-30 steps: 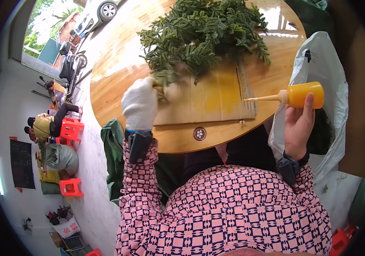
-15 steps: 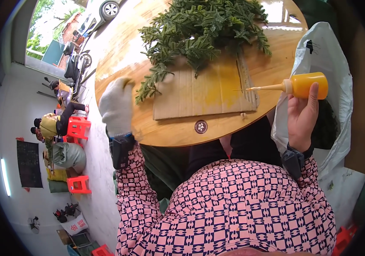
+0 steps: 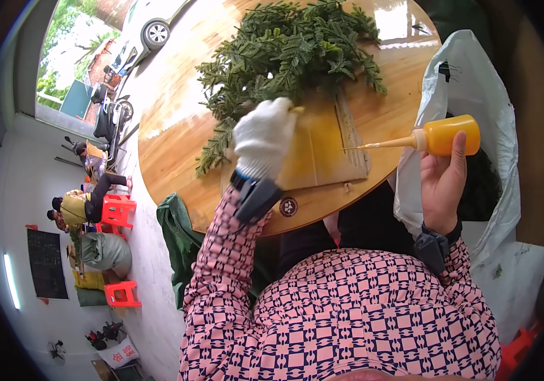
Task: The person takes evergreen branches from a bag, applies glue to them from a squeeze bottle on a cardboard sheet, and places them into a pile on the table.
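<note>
In my bare right hand (image 3: 442,184) is a yellow squeeze bottle (image 3: 451,134), tipped sideways, its long thin nozzle (image 3: 380,145) pointing left over the cardboard. My left hand (image 3: 264,136), in a white knitted glove, is closed above the left part of the cardboard, beside the artificial fir branches (image 3: 285,54). Its fingertips look yellowish, and whatever they may pinch is too small to make out. The sheet of cardboard (image 3: 313,149) is smeared with yellow in its middle and right. Green branches heap over its far edge.
A round wooden table (image 3: 167,146) carries all this. At its right stands an open white sack (image 3: 504,120) with dark green stuff inside. Green cloth (image 3: 176,235) hangs at the left edge. Farther left are red stools (image 3: 118,209), seated people (image 3: 78,206) and a motorbike (image 3: 110,117).
My left hand has moved right, from the table's left side to over the cardboard by the branches. The right hand still holds the bottle in much the same pose.
</note>
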Motion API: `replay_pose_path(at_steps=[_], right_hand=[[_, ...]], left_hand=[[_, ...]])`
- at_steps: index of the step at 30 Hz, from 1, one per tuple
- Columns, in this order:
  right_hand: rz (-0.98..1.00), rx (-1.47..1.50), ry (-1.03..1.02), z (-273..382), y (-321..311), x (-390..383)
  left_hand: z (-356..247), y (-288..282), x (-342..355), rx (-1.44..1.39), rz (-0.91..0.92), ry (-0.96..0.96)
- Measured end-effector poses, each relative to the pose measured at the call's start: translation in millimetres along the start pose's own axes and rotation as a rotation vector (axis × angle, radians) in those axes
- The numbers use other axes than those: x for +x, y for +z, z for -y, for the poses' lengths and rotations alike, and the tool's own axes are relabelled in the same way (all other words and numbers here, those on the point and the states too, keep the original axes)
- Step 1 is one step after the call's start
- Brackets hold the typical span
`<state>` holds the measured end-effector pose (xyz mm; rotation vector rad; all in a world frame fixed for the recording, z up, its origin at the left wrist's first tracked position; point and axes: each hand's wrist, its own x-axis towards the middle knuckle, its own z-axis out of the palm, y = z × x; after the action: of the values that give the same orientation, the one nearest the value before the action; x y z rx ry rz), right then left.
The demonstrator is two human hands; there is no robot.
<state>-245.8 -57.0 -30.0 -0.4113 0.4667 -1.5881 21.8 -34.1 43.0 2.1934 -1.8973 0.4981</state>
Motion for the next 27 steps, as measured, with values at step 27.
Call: replay_pose_path(at_steps=[27], right_hand=[[-0.024, 0.034, 0.042, -2.5, -3.2, 0.8]], left_hand=[[17.0, -0.9, 1.0, 0.031, 0.146, -0.045]])
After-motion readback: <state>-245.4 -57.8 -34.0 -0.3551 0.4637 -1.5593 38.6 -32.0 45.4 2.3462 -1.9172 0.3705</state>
